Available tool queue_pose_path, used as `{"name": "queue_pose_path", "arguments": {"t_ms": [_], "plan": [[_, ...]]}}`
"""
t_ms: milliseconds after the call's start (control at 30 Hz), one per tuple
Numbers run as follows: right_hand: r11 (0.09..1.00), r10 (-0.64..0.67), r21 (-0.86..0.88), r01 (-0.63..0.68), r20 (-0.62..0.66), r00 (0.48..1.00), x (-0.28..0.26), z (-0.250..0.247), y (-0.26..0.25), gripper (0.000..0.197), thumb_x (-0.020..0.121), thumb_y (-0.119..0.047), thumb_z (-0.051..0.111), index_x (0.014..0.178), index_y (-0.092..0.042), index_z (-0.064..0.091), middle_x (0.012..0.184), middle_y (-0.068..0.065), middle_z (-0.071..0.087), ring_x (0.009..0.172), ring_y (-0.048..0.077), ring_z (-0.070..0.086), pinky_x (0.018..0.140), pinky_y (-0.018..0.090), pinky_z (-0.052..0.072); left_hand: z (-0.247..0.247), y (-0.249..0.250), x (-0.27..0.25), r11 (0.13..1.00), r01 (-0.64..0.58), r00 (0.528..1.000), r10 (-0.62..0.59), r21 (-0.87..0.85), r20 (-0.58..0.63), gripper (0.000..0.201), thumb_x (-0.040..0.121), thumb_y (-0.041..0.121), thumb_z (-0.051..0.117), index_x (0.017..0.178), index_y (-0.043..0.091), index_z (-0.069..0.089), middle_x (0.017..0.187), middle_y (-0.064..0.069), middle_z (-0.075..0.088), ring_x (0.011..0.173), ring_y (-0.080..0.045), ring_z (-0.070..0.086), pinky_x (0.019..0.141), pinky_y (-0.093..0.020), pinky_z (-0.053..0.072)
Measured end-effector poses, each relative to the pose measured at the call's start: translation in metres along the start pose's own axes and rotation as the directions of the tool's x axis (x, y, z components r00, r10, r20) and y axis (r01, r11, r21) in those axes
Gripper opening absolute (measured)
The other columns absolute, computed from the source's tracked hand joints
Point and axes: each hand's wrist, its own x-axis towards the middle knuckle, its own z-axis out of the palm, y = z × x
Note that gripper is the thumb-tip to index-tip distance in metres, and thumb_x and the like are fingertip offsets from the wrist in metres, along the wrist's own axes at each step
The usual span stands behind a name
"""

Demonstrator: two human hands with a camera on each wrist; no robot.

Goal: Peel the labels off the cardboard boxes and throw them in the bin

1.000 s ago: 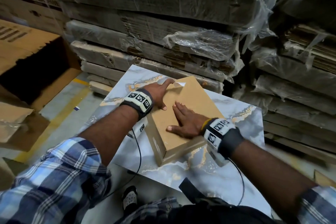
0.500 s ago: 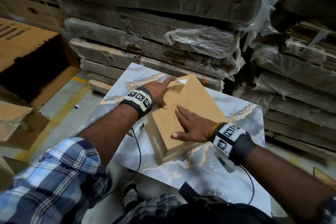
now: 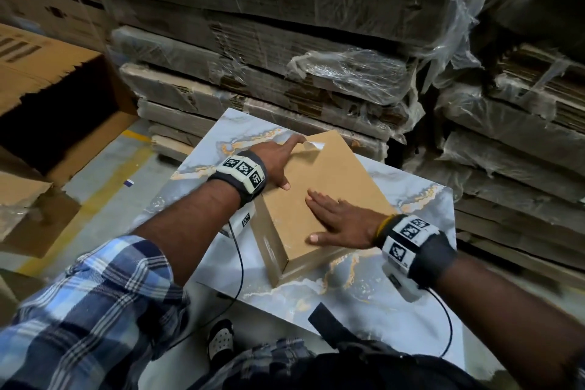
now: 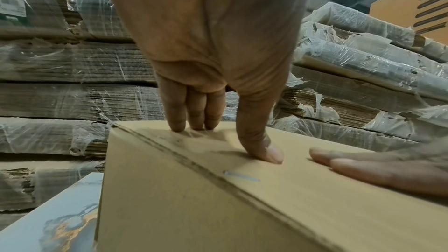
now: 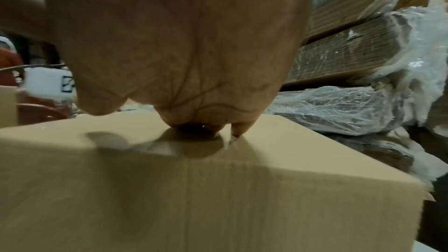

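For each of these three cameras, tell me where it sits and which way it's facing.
Head: worn high, looking forward and down at the cardboard box on the marble slab; both forearms, left hand and right hand show.
Left wrist: along the left hand's fingers onto the box top.
Right wrist: along the right palm at the box.
All share the box.

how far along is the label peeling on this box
Done: only a start. A corner of the label is lifted, white underside showing, at the far corner of the cardboard box.

In hand: the left hand works at that corner with its fingertips, while the right hand lies flat on top, steadying the box.

Left: peeling the rest off and binning it. No bin is clearly identifiable in these views.
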Motion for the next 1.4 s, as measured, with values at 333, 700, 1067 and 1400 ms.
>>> {"name": "queue_pose_path", "arguments": {"t_ms": [333, 700, 1067, 1400], "plan": [[0.996, 0.088, 0.04, -0.085, -0.077, 0.993, 0.017, -0.001, -0.015, 0.101, 0.091, -0.077, 0.028, 0.157, -0.015, -0.018, 0.162, 0.005, -0.029, 0.152, 0.021, -0.015, 0.125, 0.043, -0.001, 0.003, 0.001, -0.002, 1.0, -0.009, 1.0, 0.009, 0.005, -0.008, 0.104, 0.069, 0.039, 0.087, 0.142, 0.036, 0.013, 0.112, -0.015, 0.065, 0.097, -0.036, 0.063, 0.075, -0.039, 0.051], [0.984, 0.175, 0.062, -0.168, -0.127, 0.976, 0.036, -0.014, -0.018, 0.103, 0.091, -0.078, 0.027, 0.157, -0.013, -0.017, 0.162, 0.009, -0.026, 0.153, 0.026, -0.014, 0.125, 0.046, 0.001, 0.003, 0.001, 0.0, 1.0, -0.012, 1.0, 0.012, 0.002, -0.004, 0.104, 0.07, 0.038, 0.087, 0.14, 0.036, 0.011, 0.115, -0.014, 0.065, 0.099, -0.035, 0.062, 0.073, -0.037, 0.049], [0.985, 0.15, 0.093, -0.142, -0.081, 0.985, 0.037, -0.034, -0.013, 0.092, 0.097, -0.07, 0.028, 0.158, -0.015, -0.013, 0.164, 0.006, -0.023, 0.153, 0.025, -0.013, 0.123, 0.045, -0.001, 0.005, -0.003, 0.002, 0.999, -0.033, 0.999, 0.032, -0.002, -0.038, 0.105, 0.068, 0.039, 0.088, 0.143, 0.034, 0.015, 0.117, -0.015, 0.065, 0.104, -0.036, 0.062, 0.07, -0.034, 0.04], [0.991, 0.124, 0.057, -0.122, -0.042, 0.991, 0.02, -0.022, -0.001, 0.086, 0.098, -0.068, 0.026, 0.158, -0.02, -0.015, 0.164, 0.0, -0.024, 0.153, 0.019, -0.011, 0.123, 0.042, -0.002, 0.004, -0.003, -0.001, 0.999, -0.031, 0.999, 0.031, -0.042, -0.021, 0.101, 0.069, 0.038, 0.087, 0.139, 0.035, 0.015, 0.113, -0.015, 0.066, 0.099, -0.036, 0.063, 0.074, -0.036, 0.047]]}}
